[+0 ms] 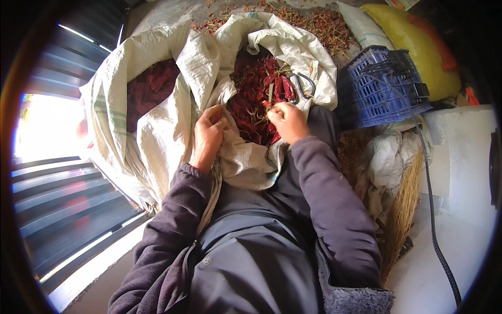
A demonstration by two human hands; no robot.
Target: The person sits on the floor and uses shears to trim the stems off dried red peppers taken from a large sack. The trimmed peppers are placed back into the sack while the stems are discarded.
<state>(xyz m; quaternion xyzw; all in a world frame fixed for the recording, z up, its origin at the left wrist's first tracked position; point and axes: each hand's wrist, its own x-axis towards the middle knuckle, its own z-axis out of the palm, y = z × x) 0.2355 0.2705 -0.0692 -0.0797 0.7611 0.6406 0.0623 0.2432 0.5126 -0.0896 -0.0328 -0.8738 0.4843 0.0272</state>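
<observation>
Dried red chili peppers point(251, 82) fill the rolled-down white woven sack point(313, 51) between my knees. My right hand point(290, 122) is over its near right part, thumb and fingers pinched on a dried chili point(267, 104) whose red end sticks out. At the sack's left rim is my left hand point(210, 131), fingers curled; whether anything is inside them is hidden. Dark-handled scissors point(308, 84) lie at the right side of the opening, beside a few larger whole chilies point(284, 87). A second white sack point(157, 114) to the left also holds dark red chilies point(151, 86).
A blue plastic crate point(386, 88), tipped and draped with a black cable point(430, 204), stands at right. Behind it lie full sacks, one yellow point(423, 59). A straw broom point(404, 212) leans below. Chili scraps point(325, 27) cover the floor ahead. Corrugated metal point(70, 204) borders the left.
</observation>
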